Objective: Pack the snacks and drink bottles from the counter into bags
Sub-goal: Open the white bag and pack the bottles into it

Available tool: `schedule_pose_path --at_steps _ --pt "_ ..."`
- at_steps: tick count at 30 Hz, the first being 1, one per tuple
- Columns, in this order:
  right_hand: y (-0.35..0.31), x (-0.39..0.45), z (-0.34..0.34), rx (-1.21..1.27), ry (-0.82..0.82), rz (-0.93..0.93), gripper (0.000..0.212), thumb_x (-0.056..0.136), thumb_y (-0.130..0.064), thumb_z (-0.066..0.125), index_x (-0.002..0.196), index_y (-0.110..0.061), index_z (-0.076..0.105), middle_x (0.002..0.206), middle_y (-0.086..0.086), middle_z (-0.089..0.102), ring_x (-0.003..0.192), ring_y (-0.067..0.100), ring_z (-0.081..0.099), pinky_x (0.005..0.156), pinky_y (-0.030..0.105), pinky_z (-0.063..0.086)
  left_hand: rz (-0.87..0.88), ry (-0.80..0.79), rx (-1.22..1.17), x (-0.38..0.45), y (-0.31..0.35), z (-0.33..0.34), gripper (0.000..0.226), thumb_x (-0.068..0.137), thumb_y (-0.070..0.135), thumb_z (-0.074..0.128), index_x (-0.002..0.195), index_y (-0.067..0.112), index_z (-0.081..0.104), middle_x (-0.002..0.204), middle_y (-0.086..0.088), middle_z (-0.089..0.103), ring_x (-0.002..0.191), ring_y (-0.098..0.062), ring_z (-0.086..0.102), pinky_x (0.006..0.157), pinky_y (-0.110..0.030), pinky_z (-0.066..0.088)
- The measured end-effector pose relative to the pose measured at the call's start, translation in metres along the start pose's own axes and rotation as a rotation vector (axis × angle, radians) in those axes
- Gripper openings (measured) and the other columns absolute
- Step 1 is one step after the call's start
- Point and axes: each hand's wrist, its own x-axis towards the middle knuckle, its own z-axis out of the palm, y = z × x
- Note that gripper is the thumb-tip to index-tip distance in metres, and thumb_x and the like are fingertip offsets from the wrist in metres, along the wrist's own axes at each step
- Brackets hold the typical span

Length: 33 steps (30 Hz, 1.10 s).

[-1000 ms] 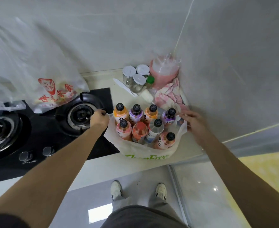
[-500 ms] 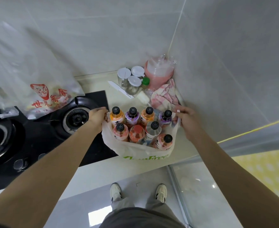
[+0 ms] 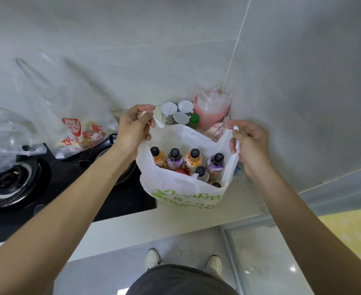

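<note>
I'm seeing glossy black glass hob (image 3: 122,199) lying left on pale counter (image 3: 239,209); thin white crinkly bag (image 3: 181,188) with green print standing beside it, mouth stretched wide; my left hand (image 3: 132,128) pinching one soft handle, right hand (image 3: 249,143) pinching other; round-capped drink bottles (image 3: 193,159) standing upright inside bag.

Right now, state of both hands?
Left hand: fingers curled round the left handle of the white bag, pulling it up.
Right hand: pinching the bag's right handle.
</note>
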Motion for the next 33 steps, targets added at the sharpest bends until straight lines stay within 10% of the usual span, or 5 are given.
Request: schedule_pose_path --at_steps 11,20,25,33 --pt "0.013 -0.003 -0.027 -0.139 0.008 0.123 0.028 0.082 -0.011 0.08 0.102 0.005 0.067 0.071 0.007 0.076 0.063 0.018 0.073 0.069 0.041 0.059 0.027 0.051 0.174 -0.031 0.003 0.016 0.019 0.1 0.006 0.061 0.116 0.009 0.052 0.077 -0.009 0.06 0.054 -0.017 0.057 0.053 -0.03 0.053" --pt "-0.038 -0.014 -0.012 -0.114 -0.177 -0.04 0.023 0.098 -0.012 0.066 0.08 0.004 0.068 0.064 0.006 0.068 0.06 0.014 0.066 0.063 0.021 0.052 -0.162 0.316 0.099 -0.043 0.011 0.011 0.025 0.099 0.006 0.062 0.078 0.013 0.049 0.078 -0.022 0.068 0.065 -0.029 0.059 0.07 -0.041 0.05" --pt "-0.044 -0.012 -0.004 -0.057 -0.135 -0.006 0.024 0.097 -0.009 0.066 0.074 0.001 0.067 0.058 0.003 0.065 0.053 0.012 0.062 0.06 0.021 0.053 -0.304 0.288 0.064 -0.047 0.016 -0.01 0.018 0.1 0.014 0.063 0.093 -0.002 0.061 0.06 -0.012 0.069 0.055 -0.025 0.061 0.059 -0.033 0.05" --pt "-0.052 -0.017 0.014 -0.009 -0.204 -0.079 0.034 0.096 -0.012 0.071 0.084 0.019 0.062 0.059 0.007 0.062 0.056 0.018 0.057 0.065 0.035 0.054 0.087 0.143 0.308 -0.049 0.058 0.023 0.009 0.096 0.013 0.066 0.094 0.011 0.058 0.076 -0.007 0.054 0.057 -0.02 0.043 0.059 -0.034 0.041"
